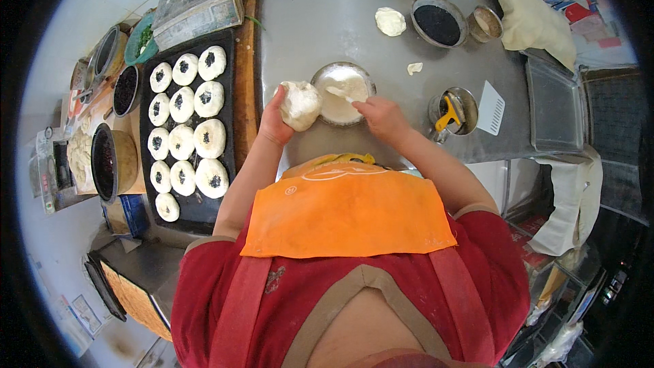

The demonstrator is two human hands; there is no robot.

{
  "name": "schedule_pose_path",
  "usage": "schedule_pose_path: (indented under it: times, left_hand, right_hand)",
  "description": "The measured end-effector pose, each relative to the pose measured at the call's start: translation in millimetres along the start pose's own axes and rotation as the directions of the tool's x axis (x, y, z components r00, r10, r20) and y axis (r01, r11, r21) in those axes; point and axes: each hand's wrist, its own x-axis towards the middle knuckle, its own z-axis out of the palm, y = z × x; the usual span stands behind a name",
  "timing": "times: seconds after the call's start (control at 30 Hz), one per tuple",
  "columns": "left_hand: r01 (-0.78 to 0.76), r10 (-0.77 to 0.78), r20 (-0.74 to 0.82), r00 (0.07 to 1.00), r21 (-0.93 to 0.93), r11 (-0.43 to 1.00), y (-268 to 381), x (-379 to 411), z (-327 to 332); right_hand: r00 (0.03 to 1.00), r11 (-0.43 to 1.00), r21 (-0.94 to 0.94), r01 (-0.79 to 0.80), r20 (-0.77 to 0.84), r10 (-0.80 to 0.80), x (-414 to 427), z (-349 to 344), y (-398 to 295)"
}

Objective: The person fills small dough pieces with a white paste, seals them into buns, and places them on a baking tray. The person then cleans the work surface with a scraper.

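Note:
My left hand (276, 118) cups a pale, soft piece of dough (301, 106) at the left rim of a round metal bowl (345, 65). The bowl contains a white powdery or granular filling (339, 111). Between the thumb and fingers of my right hand (384, 118) is the handle of a spoon (341, 94). The spoon's white-coated head lies over the filling inside the bowl; how deep it sits is unclear. Higher up on the steel worktop (327, 20) lie a flat round of dough (391, 22) and a small dough scrap (415, 68).
At left, a black baking tray (190, 210) carries rows of round buns with dark seeds on top. Right of the bowl stand a metal pot (472, 112) with a yellow-handled tool (449, 114) and a white slotted scraper (491, 108). A bowl of black seeds (438, 25) is farther back.

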Motion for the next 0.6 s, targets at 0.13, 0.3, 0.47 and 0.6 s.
schedule_pose_path:
  times: [0.13, 0.3, 0.47, 0.6]
  left_hand:
    - [0.028, -0.028, -0.03, 0.999, 0.0, 1.0, -8, -7, 3]
    - [0.056, -0.058, -0.051, 0.997, -0.031, 0.998, -17, -20, 22]
    - [0.027, -0.031, -0.111, 0.993, -0.034, 0.999, -31, -22, 23]
    - [-0.006, 0.01, -0.084, 0.996, 0.049, 0.999, -31, -30, 36]
  right_hand:
    - [0.94, 0.957, 0.172, -0.233, -0.213, 0.267, -17, -5, 10]
    - [0.658, 0.399, 0.644, -0.653, 0.22, 0.72, -47, 23, 12]
    - [0.508, -0.198, 0.812, -0.55, 0.513, 0.692, -56, 35, -5]
    - [0.541, -0.45, 0.812, -0.37, 0.583, 0.606, -62, 47, 0]
